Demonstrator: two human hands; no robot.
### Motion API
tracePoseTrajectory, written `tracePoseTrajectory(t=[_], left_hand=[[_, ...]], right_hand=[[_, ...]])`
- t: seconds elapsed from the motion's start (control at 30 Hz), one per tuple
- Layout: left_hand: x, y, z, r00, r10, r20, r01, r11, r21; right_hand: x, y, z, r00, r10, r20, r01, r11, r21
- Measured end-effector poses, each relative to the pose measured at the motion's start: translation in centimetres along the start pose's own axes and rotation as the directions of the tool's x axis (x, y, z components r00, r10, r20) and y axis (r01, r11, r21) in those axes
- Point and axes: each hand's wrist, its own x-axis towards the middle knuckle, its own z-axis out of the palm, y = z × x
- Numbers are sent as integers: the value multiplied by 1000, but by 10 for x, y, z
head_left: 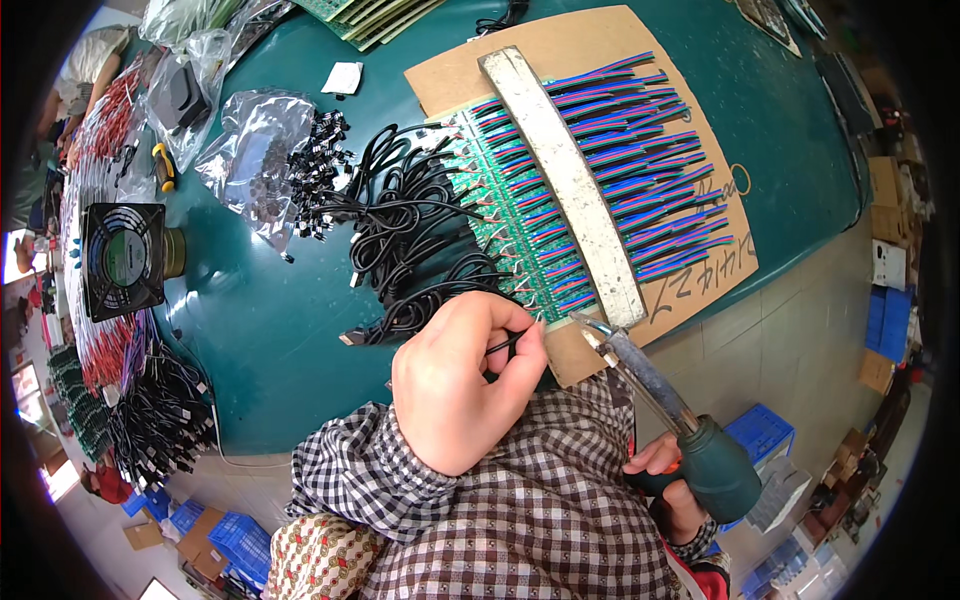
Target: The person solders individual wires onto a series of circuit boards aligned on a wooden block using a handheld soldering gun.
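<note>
My left hand [465, 375] is closed, pinching a thin black cable [503, 345] at the near end of a row of green circuit boards [510, 215]. My right hand [668, 480], partly hidden, grips a soldering iron [655, 375] with a dark green collar. Its tip is close to the nearest board, just right of my left fingertips; contact cannot be made out. A worn white bar [565, 185] lies across the ribbons of blue, red, green and black wires [650, 160] leading right from the boards. Looped black cables [405, 210] lie to their left.
Under the boards is a brown cardboard sheet [735, 225] on the green table [290, 370]. Farther left are a black fan [123, 258], yellow-handled pliers [164, 167] and a clear plastic bag [255, 150]. More circuit boards [372, 18] are stacked at the far edge.
</note>
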Motion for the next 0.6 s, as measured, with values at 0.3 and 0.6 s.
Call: tracePoseTrajectory(t=[0.3,0.6], left_hand=[[5,0,-5,991,-128,46,130,991,-37],[7,2,-9,978,-162,131,171,984,-57]], right_hand=[[-4,1,-11,994,58,94,-39,980,-197],[-8,6,-14,995,54,85,-41,988,-147]])
